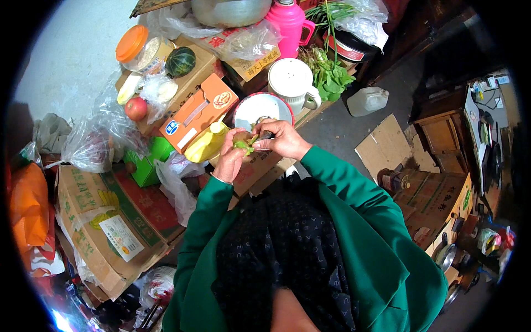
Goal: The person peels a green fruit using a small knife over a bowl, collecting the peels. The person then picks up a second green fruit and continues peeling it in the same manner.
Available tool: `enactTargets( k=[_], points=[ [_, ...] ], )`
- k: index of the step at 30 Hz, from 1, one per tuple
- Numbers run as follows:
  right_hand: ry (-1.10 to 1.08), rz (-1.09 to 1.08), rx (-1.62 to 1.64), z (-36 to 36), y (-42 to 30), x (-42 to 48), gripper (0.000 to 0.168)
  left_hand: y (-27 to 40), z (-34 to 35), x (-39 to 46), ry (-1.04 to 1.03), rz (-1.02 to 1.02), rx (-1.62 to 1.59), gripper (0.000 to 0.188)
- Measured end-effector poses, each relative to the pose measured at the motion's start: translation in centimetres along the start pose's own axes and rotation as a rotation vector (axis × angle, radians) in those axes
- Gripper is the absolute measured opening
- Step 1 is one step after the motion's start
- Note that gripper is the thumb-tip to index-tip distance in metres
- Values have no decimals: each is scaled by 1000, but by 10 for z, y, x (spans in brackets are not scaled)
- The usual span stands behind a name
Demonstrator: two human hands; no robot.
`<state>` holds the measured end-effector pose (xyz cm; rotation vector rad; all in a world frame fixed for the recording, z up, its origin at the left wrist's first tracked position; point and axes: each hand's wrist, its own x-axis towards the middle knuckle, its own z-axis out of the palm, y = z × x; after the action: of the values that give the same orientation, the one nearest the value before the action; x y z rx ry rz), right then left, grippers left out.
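Observation:
My left hand [232,157] holds a small round brownish-green vegetable or fruit between thumb and fingers, with a strip of green peel or leaf [244,145] at its edge. Against it, my right hand [280,139] grips a small tool with a dark handle [266,135]; its blade is mostly hidden by the fingers. Both hands are close together over the near rim of a white enamel basin with a red edge [247,101]. Small dark bits lie in the basin, partly covered by my right hand.
Behind the basin stand a lidded white pitcher [291,81], a pink thermos [286,27] and leafy greens [330,81]. An orange carton [199,112] and a yellow bottle [207,143] sit at the left. A plastic jug [367,101] and flattened cardboard [381,145] lie on the floor at right.

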<state>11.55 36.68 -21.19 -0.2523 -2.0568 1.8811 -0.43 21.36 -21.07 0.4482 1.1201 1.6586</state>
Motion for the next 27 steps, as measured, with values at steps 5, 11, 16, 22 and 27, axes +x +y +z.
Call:
enactTargets(
  k=[5, 11, 16, 22, 27],
  points=[
    [54, 253, 107, 2, 1, -3, 15, -1, -3, -1, -60, -60, -24, 57],
    [122, 272, 112, -1, -6, -2, 15, -4, 1, -1, -28, -30, -17, 57],
    [61, -35, 6, 1, 3, -1, 17, -4, -3, 2, 9, 10, 209, 56],
    [51, 207, -35, 0, -9, -3, 16, -8, -4, 1, 10, -31, 255, 55],
    [90, 300, 107, 0, 1, -2, 15, -13, 0, 1, 8, 11, 209, 55]
  ],
)
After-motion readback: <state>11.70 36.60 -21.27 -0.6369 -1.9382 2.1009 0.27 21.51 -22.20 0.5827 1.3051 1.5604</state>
